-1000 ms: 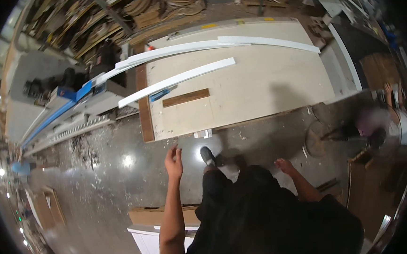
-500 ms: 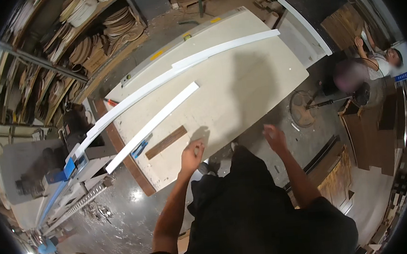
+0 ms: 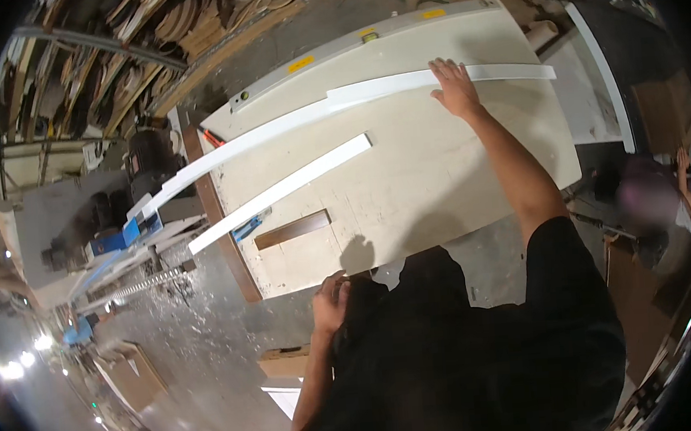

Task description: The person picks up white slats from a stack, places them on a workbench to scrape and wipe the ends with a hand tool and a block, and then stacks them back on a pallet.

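1. Four fingers of the right hand (image 3: 455, 89) lie over a white strip (image 3: 396, 84), a little spread, with the thumb apart toward the left; I cannot tell if they grip the strip or only rest on it.
2. The left hand (image 3: 332, 303) is near the close edge of the table, its fingers loosely curled and half open, with nothing visible in them.
3. The white strip under the right hand lies along the far part of the table, and its left end meets another long strip (image 3: 252, 138), which passes beyond the table's left edge.
4. A shorter white piece (image 3: 280, 194) lies apart, nearer to the person; just beside it are a blue-handled tool (image 3: 247, 227) and a brown wood block (image 3: 292, 230).
5. Behind the strips, a spirit level (image 3: 334, 52) lies along the far edge, and a red-handled tool (image 3: 212, 137) is at the left.
6. The table (image 3: 430, 169) has a cream top, with small debris near its brown left border.
7. Around it, the grey floor (image 3: 218, 336) carries scraps; a machine stands at the left, stacked wood pieces fill the upper left, and a co-worker is at the right.
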A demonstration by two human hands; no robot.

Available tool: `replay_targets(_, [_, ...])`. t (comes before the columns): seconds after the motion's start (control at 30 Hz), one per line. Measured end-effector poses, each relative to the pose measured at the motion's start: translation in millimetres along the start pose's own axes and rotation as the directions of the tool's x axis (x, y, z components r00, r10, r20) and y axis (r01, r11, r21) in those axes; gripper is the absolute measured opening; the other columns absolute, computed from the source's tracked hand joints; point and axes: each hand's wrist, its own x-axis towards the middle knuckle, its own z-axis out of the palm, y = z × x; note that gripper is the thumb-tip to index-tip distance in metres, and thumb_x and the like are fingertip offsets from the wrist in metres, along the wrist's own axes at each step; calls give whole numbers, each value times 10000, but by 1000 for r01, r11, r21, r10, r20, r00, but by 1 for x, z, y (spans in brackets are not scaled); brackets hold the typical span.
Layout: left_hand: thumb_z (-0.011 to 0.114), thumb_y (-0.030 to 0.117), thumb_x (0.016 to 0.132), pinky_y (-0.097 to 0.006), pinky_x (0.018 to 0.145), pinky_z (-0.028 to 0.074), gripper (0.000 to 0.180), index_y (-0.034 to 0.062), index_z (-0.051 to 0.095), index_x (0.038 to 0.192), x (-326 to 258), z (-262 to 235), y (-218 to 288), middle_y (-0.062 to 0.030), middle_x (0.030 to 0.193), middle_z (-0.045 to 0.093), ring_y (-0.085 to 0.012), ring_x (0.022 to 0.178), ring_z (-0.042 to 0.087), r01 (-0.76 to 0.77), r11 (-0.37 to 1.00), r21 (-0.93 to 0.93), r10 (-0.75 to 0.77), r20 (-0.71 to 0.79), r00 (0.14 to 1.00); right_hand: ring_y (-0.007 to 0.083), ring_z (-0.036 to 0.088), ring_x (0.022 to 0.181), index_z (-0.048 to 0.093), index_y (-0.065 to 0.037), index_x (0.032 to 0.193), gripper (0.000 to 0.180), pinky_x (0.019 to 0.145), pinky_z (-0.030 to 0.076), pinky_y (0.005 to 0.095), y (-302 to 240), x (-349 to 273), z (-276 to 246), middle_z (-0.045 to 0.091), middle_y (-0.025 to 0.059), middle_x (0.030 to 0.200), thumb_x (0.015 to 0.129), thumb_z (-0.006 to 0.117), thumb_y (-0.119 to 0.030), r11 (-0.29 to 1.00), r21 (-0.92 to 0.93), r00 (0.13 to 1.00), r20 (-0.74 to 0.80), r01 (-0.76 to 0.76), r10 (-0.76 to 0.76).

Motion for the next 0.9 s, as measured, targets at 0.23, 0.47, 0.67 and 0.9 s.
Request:
replay_targets(0.23, [685,187,1058,-385,971,566,329,-12,689,1320,-10,-7,-20,-172,1120,788,-242,1087,750,144,973,-178,-170,-144,975,311,544,1346,580,-119,1374,585,1197,333,621,-18,24,5,611,98,1343,875,838,-283,983,-177,975,220,54,-14])
replay_targets(0.47, [590,350,1124,-373,1070,532,667,-77,369,1587,104,-50,-26,-195,1403,650,-247,1255,644,25,678,-734,-208,-159,965,351,605,1240,589,-58,1350,559,1038,500,487,-161,-29,-70,624,144,1299,871,827,-222,942,81,925,175,327,-336])
replay_targets(0.67, [576,358,1133,-380,970,581,449,-62,590,1292,131,-118,-17,-176,1208,719,-224,987,733,-212,581,-785,-174,-375,910,360,590,1212,570,-48,1320,532,1028,495,481,-277,-74,-78,595,147,1256,855,819,-120,906,221,902,163,361,-399])
replay_targets(0.9, [523,295,1159,-356,910,607,328,-23,600,1130,87,-159,-83,-146,1029,743,-210,944,757,-316,554,-770,-160,-470,868,385,602,1216,607,-56,1330,549,1067,480,497,-336,-95,-70,642,162,1268,829,823,-121,921,280,925,189,270,-328])
